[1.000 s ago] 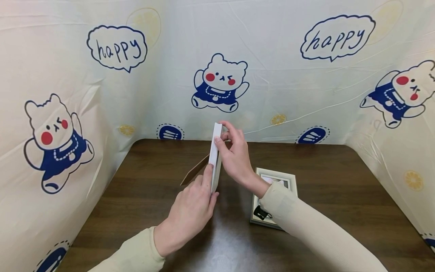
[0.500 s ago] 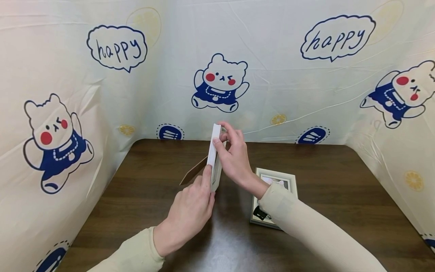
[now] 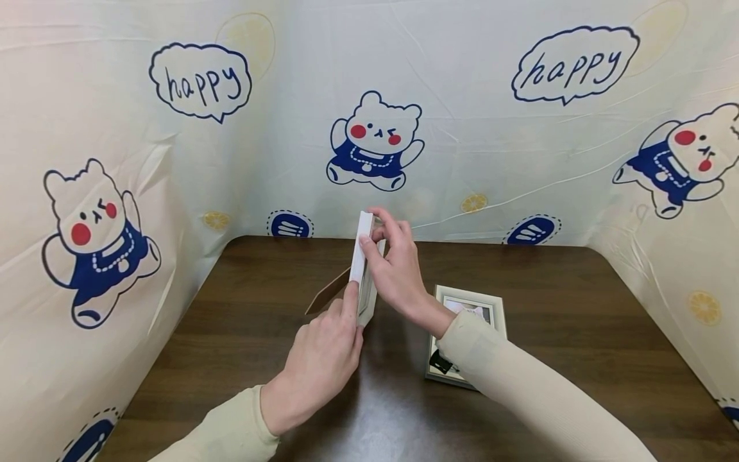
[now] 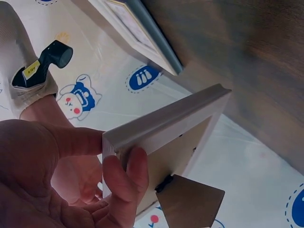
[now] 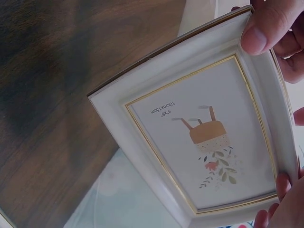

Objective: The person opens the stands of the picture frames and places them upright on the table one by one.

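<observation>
Wooden tabletop [image 3: 566, 301] is lying beneath the grip: left hand [image 3: 314, 359] and right hand [image 3: 397, 266] are pinching one picture frame [image 3: 358, 262].

Through the head camera I see a dark brown, wood-grain table [image 3: 577, 333] with rounded far corners; its near edge runs outside my view. Right of the table's middle, well in from the right edge, lies a pale picture frame [image 3: 470, 296], picture side up.

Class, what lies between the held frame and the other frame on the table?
In the head view, the right hand and wrist appear between the held frame and the other frame; below them in the picture, brown tabletop shows.
</observation>
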Demonstrator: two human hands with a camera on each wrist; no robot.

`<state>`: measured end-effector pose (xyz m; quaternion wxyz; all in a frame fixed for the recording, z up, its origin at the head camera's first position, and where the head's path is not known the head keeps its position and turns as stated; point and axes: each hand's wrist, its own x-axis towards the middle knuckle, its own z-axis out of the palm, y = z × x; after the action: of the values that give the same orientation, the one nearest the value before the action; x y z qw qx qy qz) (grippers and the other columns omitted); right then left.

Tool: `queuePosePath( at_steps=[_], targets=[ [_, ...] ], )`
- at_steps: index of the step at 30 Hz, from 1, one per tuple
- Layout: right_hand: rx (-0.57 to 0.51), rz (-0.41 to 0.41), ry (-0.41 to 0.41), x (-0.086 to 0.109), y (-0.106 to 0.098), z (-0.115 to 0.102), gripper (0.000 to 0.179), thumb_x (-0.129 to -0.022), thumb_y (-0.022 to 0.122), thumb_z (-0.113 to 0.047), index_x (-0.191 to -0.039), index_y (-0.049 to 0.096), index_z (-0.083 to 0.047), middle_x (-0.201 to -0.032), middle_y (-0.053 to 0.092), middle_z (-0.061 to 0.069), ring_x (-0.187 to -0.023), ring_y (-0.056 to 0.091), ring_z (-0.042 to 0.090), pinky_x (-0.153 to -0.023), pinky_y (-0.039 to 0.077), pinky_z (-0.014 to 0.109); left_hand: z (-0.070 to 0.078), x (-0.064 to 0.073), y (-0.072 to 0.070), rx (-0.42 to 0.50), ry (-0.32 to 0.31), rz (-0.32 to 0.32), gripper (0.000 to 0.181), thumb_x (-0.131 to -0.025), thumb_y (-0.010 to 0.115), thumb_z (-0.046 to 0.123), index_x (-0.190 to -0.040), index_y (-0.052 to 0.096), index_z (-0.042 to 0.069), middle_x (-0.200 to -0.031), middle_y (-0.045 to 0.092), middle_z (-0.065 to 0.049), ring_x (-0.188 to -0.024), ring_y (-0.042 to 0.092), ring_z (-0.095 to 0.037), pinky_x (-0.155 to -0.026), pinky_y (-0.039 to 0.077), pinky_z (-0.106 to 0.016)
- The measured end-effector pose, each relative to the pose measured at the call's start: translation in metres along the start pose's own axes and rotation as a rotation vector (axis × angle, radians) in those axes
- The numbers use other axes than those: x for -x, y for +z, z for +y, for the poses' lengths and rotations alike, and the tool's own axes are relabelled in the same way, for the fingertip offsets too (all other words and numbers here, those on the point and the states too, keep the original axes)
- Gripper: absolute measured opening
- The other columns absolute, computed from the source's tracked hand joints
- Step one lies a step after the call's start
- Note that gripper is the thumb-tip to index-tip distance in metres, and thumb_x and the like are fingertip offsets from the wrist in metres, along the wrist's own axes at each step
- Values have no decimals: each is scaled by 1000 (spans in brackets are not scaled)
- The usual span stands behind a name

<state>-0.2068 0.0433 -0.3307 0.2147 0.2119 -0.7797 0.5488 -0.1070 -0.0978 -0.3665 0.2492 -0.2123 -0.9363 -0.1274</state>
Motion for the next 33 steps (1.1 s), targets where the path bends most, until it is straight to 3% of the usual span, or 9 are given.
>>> queuePosePath(
  at_steps=[10, 18, 26, 33],
  targets=[
    [-6, 2, -17, -1, 2, 1, 43, -103, 63, -12, -146, 57, -9, -93, 64, 5, -103, 47, 38, -73, 39, 38, -3, 1, 1, -18, 7, 16, 67, -85, 82, 8, -138, 44, -4, -83, 58, -13, -61, 66, -31, -41, 49, -44],
    [9, -17, -20, -1, 3, 1, 44, -104, 63, -14, -147, 56, -9, -95, 64, 4, -104, 46, 23, -72, 40, 38, -6, 2, 2, 22, -1, 4, 66, -86, 80, 5, -140, 43, -5, -85, 58, -15, -59, 65, -31, -43, 51, -43],
    [18, -27, -23, 0, 5, 0, 44, -104, 64, -14, -147, 55, -9, -97, 65, 5, -108, 46, 23, -78, 45, 46, -8, 4, 2, 37, -10, -2, 66, -87, 78, 3, -142, 41, -4, -86, 58, -15, -61, 64, -32, -45, 51, -44],
    [48, -32, -35, 0, 5, 0, 44, -104, 64, -15, -147, 55, -10, -97, 65, 4, -108, 46, 21, -77, 43, 39, -11, 4, 3, 44, -17, -16, 68, -88, 78, 4, -144, 40, -2, -87, 58, -15, -62, 64, -31, -45, 52, -44]
  ],
)
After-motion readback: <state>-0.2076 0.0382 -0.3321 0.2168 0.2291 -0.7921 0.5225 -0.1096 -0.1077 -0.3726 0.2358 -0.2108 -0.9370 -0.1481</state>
